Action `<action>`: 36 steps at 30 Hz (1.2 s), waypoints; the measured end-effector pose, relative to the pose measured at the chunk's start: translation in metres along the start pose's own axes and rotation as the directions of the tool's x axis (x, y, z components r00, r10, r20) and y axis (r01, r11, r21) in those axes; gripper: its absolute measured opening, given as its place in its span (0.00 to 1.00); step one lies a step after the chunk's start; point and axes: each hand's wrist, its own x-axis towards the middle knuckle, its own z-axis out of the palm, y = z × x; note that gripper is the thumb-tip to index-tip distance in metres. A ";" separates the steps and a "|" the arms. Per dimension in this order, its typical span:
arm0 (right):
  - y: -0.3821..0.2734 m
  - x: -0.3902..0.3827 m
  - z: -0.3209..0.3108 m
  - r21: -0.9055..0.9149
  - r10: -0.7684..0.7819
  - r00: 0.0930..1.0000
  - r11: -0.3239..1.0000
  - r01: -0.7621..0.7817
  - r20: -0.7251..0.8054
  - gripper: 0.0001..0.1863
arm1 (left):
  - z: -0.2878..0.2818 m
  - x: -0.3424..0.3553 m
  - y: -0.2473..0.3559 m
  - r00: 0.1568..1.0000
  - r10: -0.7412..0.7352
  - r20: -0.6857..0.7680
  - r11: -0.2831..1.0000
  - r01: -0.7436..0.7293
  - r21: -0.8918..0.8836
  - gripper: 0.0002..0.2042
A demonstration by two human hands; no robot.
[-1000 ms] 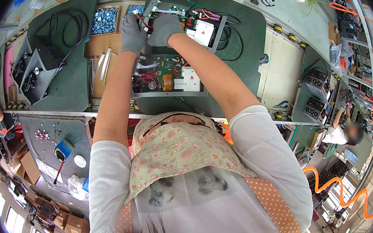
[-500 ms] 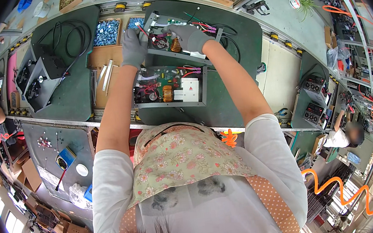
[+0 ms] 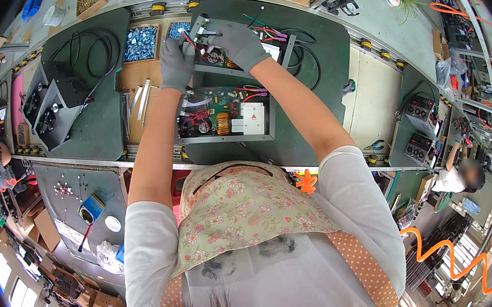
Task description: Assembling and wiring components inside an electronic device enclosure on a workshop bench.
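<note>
Both my hands wear grey gloves and work at the left end of the farther open metal case (image 3: 284, 59). At its left corner, my left hand (image 3: 176, 63) is closed, with a red wire (image 3: 187, 38) with a white end at its fingertips. Reaching over the case from the right, my right hand (image 3: 240, 45) has its fingers bent down near a white lead; what they grip, if anything, is hidden. A black fan (image 3: 209, 55) shows below the fingers. Nearer me lies a second open case (image 3: 272, 128) with a circuit board, copper coil (image 3: 223, 123) and white block (image 3: 254, 118).
Boxes of blue parts (image 3: 141, 43) stand left of the farther case, above a cardboard tray (image 3: 128, 79) with metal strips. A grey housing (image 3: 55, 110) with black cable sits on the left board. Control units (image 3: 419, 146) stand far right. Another person (image 3: 450, 180) works beyond.
My right hand has moved left along the farther case toward my left hand, uncovering a white block at its right end. My left hand stays in about the same place.
</note>
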 end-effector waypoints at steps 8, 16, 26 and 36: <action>-0.016 0.014 0.026 -0.021 0.104 0.994 0.994 -0.105 -0.035 0.08 | 0.001 -0.001 -0.004 1.000 0.028 0.007 1.000 -0.028 -0.009 0.16; -0.014 0.025 0.018 -0.059 0.275 0.951 0.961 -0.269 0.139 0.09 | 0.001 -0.001 -0.003 0.999 0.039 -0.007 0.999 -0.039 -0.001 0.17; -0.004 0.051 -0.002 -0.036 0.295 0.865 0.951 -0.307 0.405 0.11 | 0.000 -0.002 -0.002 0.995 0.098 0.004 0.994 -0.098 0.037 0.18; -0.008 0.042 0.017 0.115 0.414 0.793 0.853 -0.510 0.447 0.15 | 0.000 -0.001 -0.002 0.995 0.093 -0.021 0.995 -0.093 -0.025 0.17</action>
